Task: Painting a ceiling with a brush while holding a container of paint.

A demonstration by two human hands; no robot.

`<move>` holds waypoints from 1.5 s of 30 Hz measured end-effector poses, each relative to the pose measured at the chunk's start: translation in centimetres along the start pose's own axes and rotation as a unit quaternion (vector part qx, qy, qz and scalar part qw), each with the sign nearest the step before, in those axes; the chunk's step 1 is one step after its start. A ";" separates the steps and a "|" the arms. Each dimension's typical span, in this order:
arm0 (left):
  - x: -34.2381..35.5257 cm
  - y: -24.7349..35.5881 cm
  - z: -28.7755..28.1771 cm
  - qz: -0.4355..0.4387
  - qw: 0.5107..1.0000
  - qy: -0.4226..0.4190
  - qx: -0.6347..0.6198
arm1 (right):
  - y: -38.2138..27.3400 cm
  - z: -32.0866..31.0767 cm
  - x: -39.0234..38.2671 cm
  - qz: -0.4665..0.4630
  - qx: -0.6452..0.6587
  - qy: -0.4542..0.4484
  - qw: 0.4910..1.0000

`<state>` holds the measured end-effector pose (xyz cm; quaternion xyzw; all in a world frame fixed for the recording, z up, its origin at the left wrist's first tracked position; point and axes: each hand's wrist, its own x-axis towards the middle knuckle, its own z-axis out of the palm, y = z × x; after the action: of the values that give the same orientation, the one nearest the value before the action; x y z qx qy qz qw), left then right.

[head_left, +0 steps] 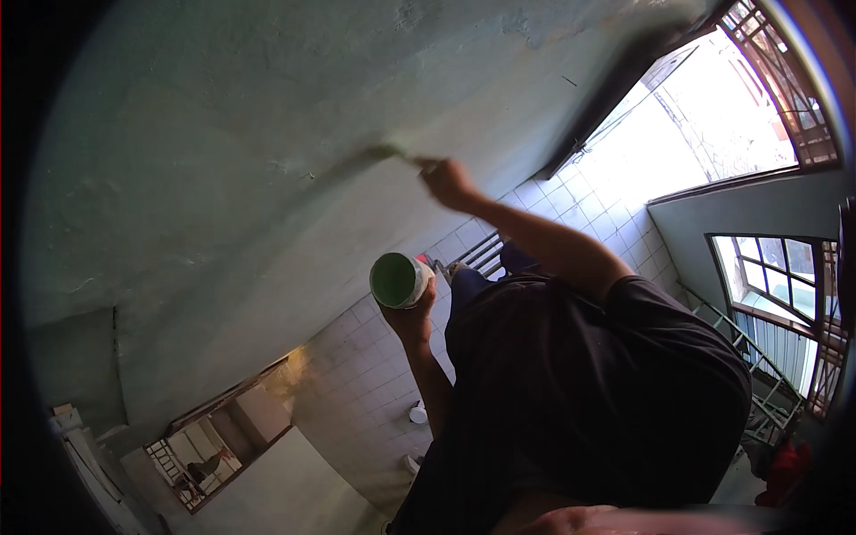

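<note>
My right hand (448,185) is closed around the handle of a paintbrush (413,160), arm stretched out to the pale green wall (223,134). The brush's bristles meet the wall and are smeared by motion. Lower down, my left hand (412,319) wraps round a round paint can (398,280) from below and the side. The can is tilted so that its mouth shows, with green paint inside. A dark shadow of my arm and brush falls across the wall.
The floor has pale tiles (352,357). Beneath me shows a slatted metal stand (481,256). A green metal ladder (753,357) leans by a barred window (776,272) at right. A bright doorway (713,107) opens at upper right; another opening (209,450) is at lower left. A white container (418,413) sits below.
</note>
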<state>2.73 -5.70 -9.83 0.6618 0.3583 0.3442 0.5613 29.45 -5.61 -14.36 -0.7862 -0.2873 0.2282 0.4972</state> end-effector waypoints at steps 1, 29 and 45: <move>-0.3 0.2 -0.2 0.013 1.000 0.018 0.006 | 0.5 -2.8 0.5 0.017 0.042 0.019 0.999; 2.6 1.1 4.1 0.017 0.987 -0.161 0.020 | 6.3 -28.4 7.0 0.104 0.604 0.215 0.760; 3.1 2.0 6.0 0.020 0.984 -0.177 0.018 | 7.7 -27.3 8.5 0.193 0.582 0.208 0.762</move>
<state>9.64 -6.29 -8.52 0.7295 0.2465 0.2262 0.5966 54.94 -20.21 -11.02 -0.4128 0.1689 0.2739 0.8521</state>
